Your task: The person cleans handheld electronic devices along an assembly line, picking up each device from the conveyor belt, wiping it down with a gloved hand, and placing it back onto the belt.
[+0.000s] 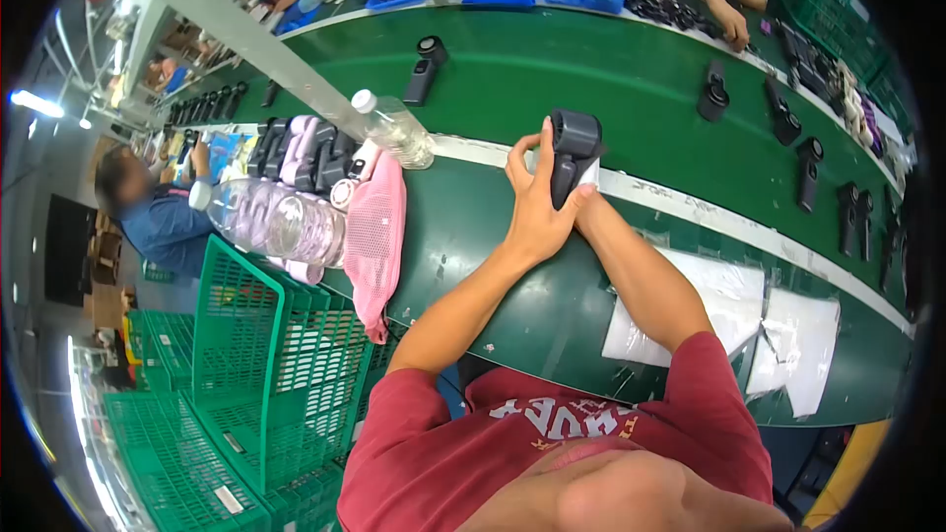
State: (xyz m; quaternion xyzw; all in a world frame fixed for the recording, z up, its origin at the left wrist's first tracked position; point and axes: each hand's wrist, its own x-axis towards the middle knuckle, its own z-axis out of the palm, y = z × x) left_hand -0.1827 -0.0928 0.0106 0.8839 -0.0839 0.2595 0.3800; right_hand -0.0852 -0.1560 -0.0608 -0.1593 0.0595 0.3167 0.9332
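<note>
A dark grey handheld fan (pixel 575 143) stands nearly upright over the near edge of the belt, its round head at the top. My left hand (pixel 537 207) is closed around its handle, with one finger stretched up along the side of the head. Behind the handle, my right hand (pixel 587 199) is mostly hidden, its wrist crossing close to my left hand. Beside the handle a small piece of white material (pixel 591 174) shows at my right hand; whether my right fingers grip it or the fan, I cannot tell.
A green conveyor belt (pixel 552 59) carries several dark fans. Left of my arms are a clear bottle (pixel 394 133), a larger bottle (pixel 296 227), a pink mesh pouch (pixel 374 236) and green crates (pixel 236 355). White sheets (pixel 690 300) lie right. Across the belt is a co-worker's hand (pixel 729 25).
</note>
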